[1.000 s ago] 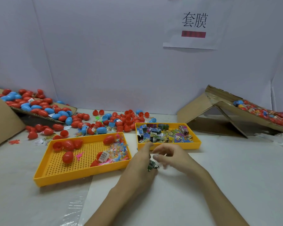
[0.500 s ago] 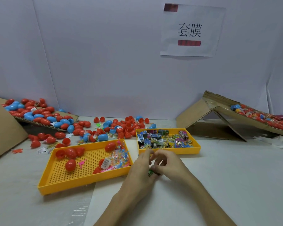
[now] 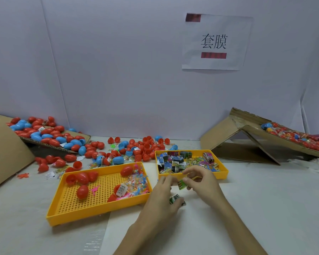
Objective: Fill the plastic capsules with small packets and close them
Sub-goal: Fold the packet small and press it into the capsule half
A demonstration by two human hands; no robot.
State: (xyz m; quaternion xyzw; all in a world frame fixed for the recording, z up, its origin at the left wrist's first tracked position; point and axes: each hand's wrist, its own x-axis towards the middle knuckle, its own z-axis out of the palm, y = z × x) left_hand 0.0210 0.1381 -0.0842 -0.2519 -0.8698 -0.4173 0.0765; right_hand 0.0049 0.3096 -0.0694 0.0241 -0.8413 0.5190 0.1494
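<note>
My left hand [image 3: 160, 196] and my right hand [image 3: 201, 183] meet over the table in front of two yellow trays. Fingers of both hands pinch a small green packet [image 3: 182, 184]. A second packet [image 3: 175, 197] is tucked under my left thumb, against the palm. The right yellow tray [image 3: 223, 174] holds several colourful packets [image 3: 182, 161]. The left perforated yellow tray [image 3: 66, 208] holds red capsule halves [image 3: 82, 191], a closed red capsule [image 3: 126, 170] and small clear toy bags [image 3: 136, 183].
Many red and blue capsules [image 3: 125, 148] lie loose behind the trays and on a tilted cardboard sheet [image 3: 50, 144] at left. A cardboard ramp [image 3: 276, 137] at right carries filled capsules. A white wall with a paper sign [image 3: 215, 43] stands behind.
My hands have drawn together and lifted slightly; the green packet now shows between the fingertips of both hands. The camera has tilted, so the scene sits lower in frame.
</note>
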